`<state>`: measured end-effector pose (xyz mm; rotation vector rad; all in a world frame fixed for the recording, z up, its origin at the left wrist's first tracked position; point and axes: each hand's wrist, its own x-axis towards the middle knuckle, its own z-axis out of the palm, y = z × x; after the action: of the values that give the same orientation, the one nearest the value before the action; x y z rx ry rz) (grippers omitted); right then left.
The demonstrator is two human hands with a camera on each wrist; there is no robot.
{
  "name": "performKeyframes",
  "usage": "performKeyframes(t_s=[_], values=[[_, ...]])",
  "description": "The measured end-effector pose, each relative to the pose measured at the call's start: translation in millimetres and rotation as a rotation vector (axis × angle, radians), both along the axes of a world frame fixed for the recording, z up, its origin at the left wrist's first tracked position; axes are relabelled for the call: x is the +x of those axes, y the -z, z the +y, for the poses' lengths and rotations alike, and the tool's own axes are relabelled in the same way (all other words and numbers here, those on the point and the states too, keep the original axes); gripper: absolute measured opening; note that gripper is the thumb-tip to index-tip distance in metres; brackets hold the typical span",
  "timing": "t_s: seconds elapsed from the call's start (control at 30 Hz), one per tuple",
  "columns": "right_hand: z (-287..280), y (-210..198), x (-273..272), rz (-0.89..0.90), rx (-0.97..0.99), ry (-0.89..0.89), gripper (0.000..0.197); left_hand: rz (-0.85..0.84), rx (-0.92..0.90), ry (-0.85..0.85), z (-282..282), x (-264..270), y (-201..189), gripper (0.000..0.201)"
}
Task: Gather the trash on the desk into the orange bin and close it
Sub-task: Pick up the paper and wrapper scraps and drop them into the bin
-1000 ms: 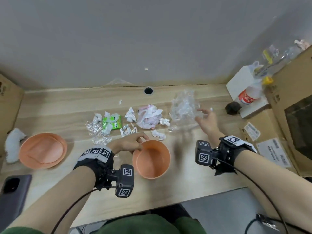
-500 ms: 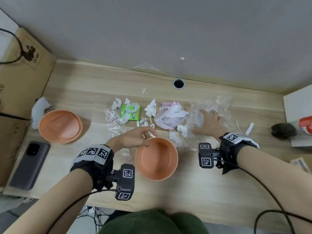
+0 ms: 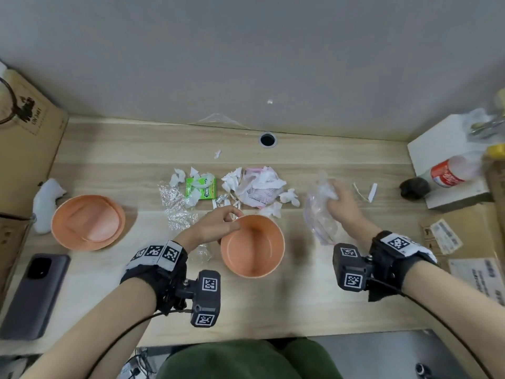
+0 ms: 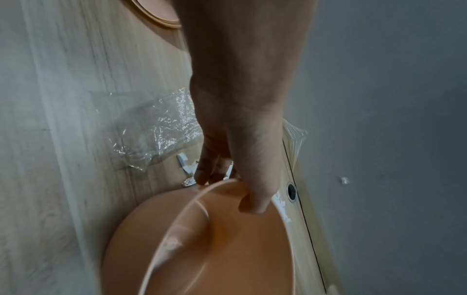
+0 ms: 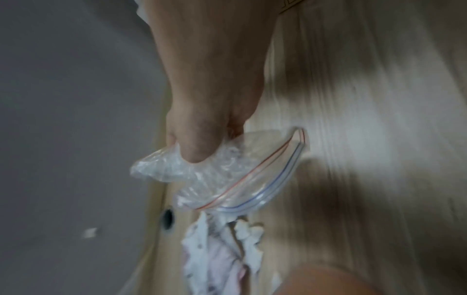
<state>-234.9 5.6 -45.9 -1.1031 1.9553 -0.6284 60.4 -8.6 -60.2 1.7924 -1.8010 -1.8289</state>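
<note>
The empty orange bin (image 3: 252,246) stands open on the desk in front of me. My left hand (image 3: 218,224) grips its far-left rim (image 4: 217,186), thumb inside. Its orange lid (image 3: 87,221) lies apart at the left. My right hand (image 3: 341,205) grips a crumpled clear zip bag (image 3: 319,212) with a red and blue seal (image 5: 252,185), right of the bin. Behind the bin lie white paper scraps (image 3: 232,180), a pinkish crumpled receipt (image 3: 259,188), a green gum wrapper (image 3: 202,188) and clear cellophane (image 3: 177,206).
A phone (image 3: 32,294) lies at the front left, cardboard boxes (image 3: 24,149) stand at both sides. At the right stand a white box (image 3: 437,149) with a bottle (image 3: 451,173), a dark round object (image 3: 414,187) and two small paper strips (image 3: 367,191).
My right hand has closed round the clear zip bag and pulled it back toward me, away from the pile. The left hand stays on the bin's rim.
</note>
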Motion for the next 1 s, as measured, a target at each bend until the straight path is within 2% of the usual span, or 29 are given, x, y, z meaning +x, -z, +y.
performKeyframes(t_s=[0.07,0.13,0.23,0.33,0.4,0.47,0.53,0.63,0.73,0.77,0.9,0.93,1.0], values=[[4,-38,18,-0.104,-0.067,0.088,0.027,-0.001,-0.020,0.004,3,1,-2,0.026],[9,-70,45,-0.186,-0.107,0.128,0.026,0.020,-0.016,-0.012,9,1,-6,0.024],[17,-88,85,-0.240,-0.203,0.024,0.027,0.059,0.025,-0.038,19,4,-12,0.026],[29,-67,110,-0.180,-0.168,-0.270,0.036,0.110,0.081,-0.066,28,12,-13,0.032],[40,-49,123,-0.071,-0.093,-0.571,0.020,0.157,0.087,-0.079,34,20,-12,0.033],[48,-26,130,0.086,0.018,-0.862,0.044,0.173,0.091,-0.091,39,26,-14,0.035],[51,-9,139,0.247,0.166,-1.040,0.063,0.172,0.097,-0.102,42,28,-15,0.032],[53,14,153,0.463,0.440,-1.214,0.065,0.180,0.098,-0.116,47,29,-16,0.032],[54,31,165,0.521,0.608,-1.272,0.063,0.203,0.115,-0.114,50,31,-16,0.034],[54,20,171,0.519,0.606,-1.286,0.064,0.209,0.113,-0.118,50,32,-16,0.034],[41,47,142,0.370,0.505,-1.245,0.077,0.180,0.074,-0.135,47,36,-11,0.037],[41,40,135,0.300,0.458,-1.182,0.071,0.168,0.058,-0.133,45,37,-9,0.037],[38,-10,141,0.198,0.358,-1.088,0.042,0.151,0.034,-0.128,42,40,-6,0.033]])
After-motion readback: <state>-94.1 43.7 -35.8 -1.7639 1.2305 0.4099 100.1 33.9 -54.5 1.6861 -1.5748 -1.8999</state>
